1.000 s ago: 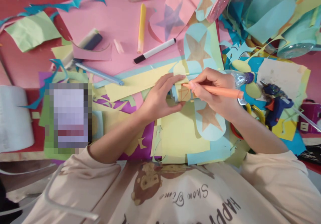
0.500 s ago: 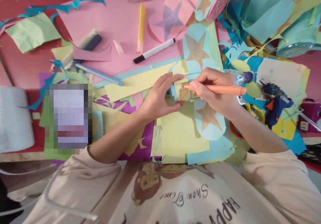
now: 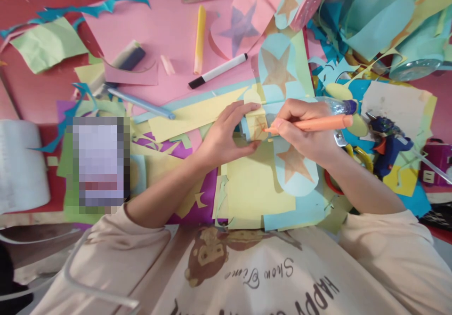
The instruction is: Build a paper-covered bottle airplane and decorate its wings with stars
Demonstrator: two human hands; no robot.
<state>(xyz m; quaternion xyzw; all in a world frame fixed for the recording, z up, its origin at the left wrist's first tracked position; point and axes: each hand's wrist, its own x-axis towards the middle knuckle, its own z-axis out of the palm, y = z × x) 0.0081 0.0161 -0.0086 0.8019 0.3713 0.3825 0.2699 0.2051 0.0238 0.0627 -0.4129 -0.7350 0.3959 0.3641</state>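
Note:
My right hand (image 3: 305, 129) pinches an orange marker (image 3: 325, 123), its tip touching a pale yellow paper piece (image 3: 254, 122). Orange lines of a star outline show on that paper. With thumb and fingers on opposite sides, my left hand (image 3: 233, 133) grips the paper-covered end of what looks like a clear plastic bottle lying on its side; its purple cap (image 3: 351, 107) points right, and my right hand hides its middle. Light blue rounded paper shapes with brown stars, one above (image 3: 278, 68) and one below (image 3: 296, 166), extend from beside the bottle.
A black-and-white marker (image 3: 218, 71), a yellow marker (image 3: 199, 39) and a blue pen (image 3: 141, 103) lie on the far paper. To the right are a blue glue gun (image 3: 390, 152) and yellow-handled scissors (image 3: 360, 157). A blurred-out object (image 3: 99, 159) sits left, among paper scraps.
The orange marker's tip has shifted slightly right and down on the yellow paper, and more orange lines show there. My left hand keeps its grip.

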